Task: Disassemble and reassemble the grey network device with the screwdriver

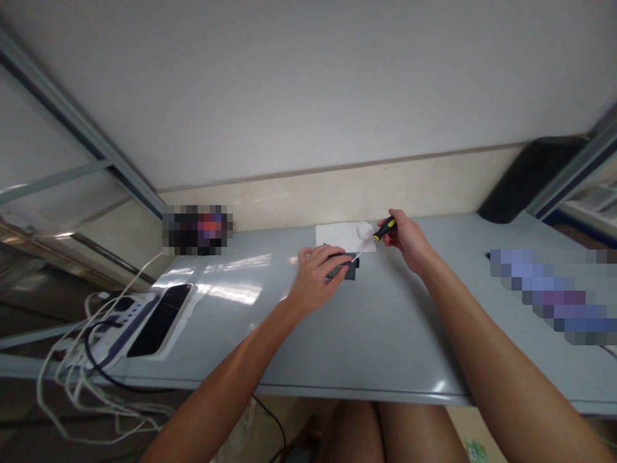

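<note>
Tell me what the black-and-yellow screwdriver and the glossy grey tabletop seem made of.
The black-and-yellow screwdriver: handle probably plastic or rubber, given its two-colour grip, finish unclear; shaft likely polished metal, thin and silvery. The glossy grey tabletop: perhaps painted metal or laminate, as light reflects off it; I cannot tell which.

Left hand [318, 273]: is showing bare, slender fingers, above the table [385, 347].
Right hand [407, 241]: is appearing bare, above the table.
Left forearm [241, 373]: is going uncovered, broadening from the wrist, across the table's front edge.
Right forearm [486, 337]: is matching, likewise bare.
Thighs [351, 431]: are showing bare and rounded, below the table's front edge.
</note>
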